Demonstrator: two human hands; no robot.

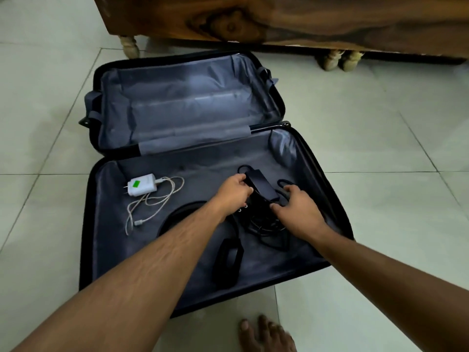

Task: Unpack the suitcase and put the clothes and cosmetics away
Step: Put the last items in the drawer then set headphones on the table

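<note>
A dark suitcase [314,158] lies open flat on the tiled floor, both halves lined in grey. In the near half, a black power adapter [262,188] sits on its tangled black cable [264,224]. My left hand [232,193] grips the adapter's left end. My right hand [295,209] holds the cable and the adapter's right end. A white charger [142,188] with a pale coiled cord [154,199] lies at the left. Black headphones [228,260] rest near the front edge, partly under my left forearm. The far half holds nothing.
A wooden piece of furniture [279,19] on turned legs [130,48] stands just behind the suitcase. Pale floor tiles [393,138] surround the case. My bare foot [266,336] is on the floor in front of it.
</note>
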